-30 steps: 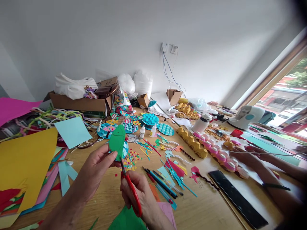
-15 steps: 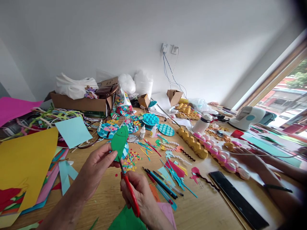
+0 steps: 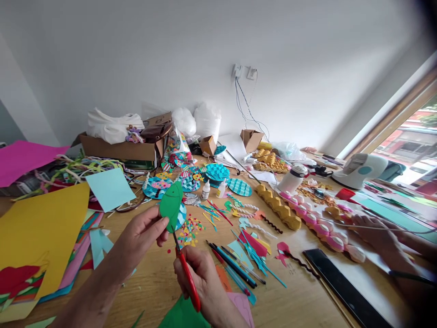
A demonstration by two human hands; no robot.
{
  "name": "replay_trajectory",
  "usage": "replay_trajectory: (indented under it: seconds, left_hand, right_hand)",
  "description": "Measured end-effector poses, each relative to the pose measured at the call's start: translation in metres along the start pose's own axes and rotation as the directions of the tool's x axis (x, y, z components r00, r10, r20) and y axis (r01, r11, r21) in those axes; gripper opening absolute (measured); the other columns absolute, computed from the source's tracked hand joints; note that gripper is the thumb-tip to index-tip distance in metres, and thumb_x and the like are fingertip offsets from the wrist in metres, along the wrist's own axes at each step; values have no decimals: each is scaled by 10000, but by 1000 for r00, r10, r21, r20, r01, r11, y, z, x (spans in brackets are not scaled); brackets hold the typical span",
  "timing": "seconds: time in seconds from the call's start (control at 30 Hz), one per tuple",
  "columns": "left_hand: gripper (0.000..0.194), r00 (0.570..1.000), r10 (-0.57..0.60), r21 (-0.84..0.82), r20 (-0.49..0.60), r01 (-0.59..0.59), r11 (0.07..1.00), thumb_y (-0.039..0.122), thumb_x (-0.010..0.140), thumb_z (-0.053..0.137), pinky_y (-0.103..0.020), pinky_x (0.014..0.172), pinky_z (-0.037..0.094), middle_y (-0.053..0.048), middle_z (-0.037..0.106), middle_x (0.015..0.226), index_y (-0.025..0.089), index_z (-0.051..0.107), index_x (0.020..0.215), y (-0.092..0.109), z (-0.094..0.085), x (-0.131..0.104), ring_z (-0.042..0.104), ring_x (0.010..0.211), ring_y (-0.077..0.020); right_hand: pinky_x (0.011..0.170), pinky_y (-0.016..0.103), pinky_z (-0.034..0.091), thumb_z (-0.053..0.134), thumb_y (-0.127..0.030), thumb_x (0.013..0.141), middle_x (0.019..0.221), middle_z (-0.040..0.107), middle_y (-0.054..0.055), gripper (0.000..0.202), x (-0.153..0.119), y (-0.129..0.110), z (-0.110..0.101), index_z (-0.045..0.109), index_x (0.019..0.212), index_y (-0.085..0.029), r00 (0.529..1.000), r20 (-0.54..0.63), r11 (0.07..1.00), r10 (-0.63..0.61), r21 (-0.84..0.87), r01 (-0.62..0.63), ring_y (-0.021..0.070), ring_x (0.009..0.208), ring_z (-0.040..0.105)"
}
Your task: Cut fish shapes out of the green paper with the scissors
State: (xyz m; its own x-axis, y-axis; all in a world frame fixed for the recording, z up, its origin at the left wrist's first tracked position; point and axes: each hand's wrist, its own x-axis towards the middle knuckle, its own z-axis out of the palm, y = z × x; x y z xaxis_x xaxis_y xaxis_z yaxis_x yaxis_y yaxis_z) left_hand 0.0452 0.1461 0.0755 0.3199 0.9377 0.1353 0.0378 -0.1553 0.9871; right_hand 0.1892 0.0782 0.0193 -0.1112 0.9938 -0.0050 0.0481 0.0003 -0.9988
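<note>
Between the thumb and fingers of my left hand [image 3: 148, 230] is a green paper fish shape [image 3: 171, 204] with a drawn eye and mouth line. My right hand [image 3: 201, 278] is closed around the handles of red scissors [image 3: 187, 275]. The scissor blades point up and touch the lower edge of the green shape. Below my right hand lies a larger green sheet [image 3: 184, 314]. Colored paper dots [image 3: 190, 230] are scattered just beyond my hands.
Yellow paper [image 3: 44, 232] lies at left. Pens [image 3: 235, 266] and paper strips are right of my hands. Glue bottles [image 3: 205, 190], egg-carton strips [image 3: 278, 205] and a black bar [image 3: 344, 287] lie farther out. Another person's hands [image 3: 378, 232] are at right.
The whole view has shifted slightly, so most things appear a little farther right. My hands keep their grip on the green shape and the scissors. The other person's hands have moved slightly.
</note>
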Motion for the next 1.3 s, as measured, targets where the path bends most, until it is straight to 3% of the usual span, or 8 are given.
replay_trajectory:
  seconds: [0.23,0.37,0.63,0.8,1.03,1.3]
  left_hand:
    - [205,999,-33,13,42,32,999,371,786,598,-226,503,420,43,581,542,206,611,665,-1,1,-1,514,523,-123]
    - [210,999,-34,18,32,33,999,377,782,603,-235,507,421,44,567,541,209,603,656,-1,2,-1,518,529,-130]
    - [215,1000,-19,8,15,19,1000,378,806,602,-233,509,421,31,554,596,212,601,669,-1,-1,0,517,557,-139]
    - [191,1000,-18,-13,16,19,1000,374,785,628,-223,485,397,43,525,592,210,624,688,0,-2,1,485,542,-130]
    - [218,998,-31,7,57,31,1000,394,794,606,-228,497,403,43,528,570,207,609,683,2,0,-1,477,543,-131]
    - [214,997,-35,-5,64,35,999,387,802,608,-224,497,400,42,525,589,208,598,686,-1,-2,0,479,551,-130]
  right_hand:
    - [436,212,224,566,-615,826,534,342,-61,500,1,-6,0,405,587,-207,1000,-16,1000,14,-5,-14,82,487,312]
    - [474,224,214,554,-543,851,544,327,-52,478,0,-9,0,377,562,-207,998,-35,997,-43,-61,41,96,542,289]
    - [489,235,210,546,-346,853,553,317,-59,344,0,-2,-2,386,583,-204,999,-40,995,-33,-93,29,93,542,282]
    - [488,234,212,531,-335,850,556,318,-57,327,1,-4,-2,383,589,-207,998,-36,994,-41,-101,37,95,545,280]
    - [479,232,200,544,-436,868,547,311,-61,386,0,-5,-2,385,600,-209,999,-20,997,-32,-73,31,95,541,270]
    - [481,229,200,531,-367,889,569,302,-62,349,2,4,-5,387,617,-202,998,-28,992,-49,-122,46,88,544,263]
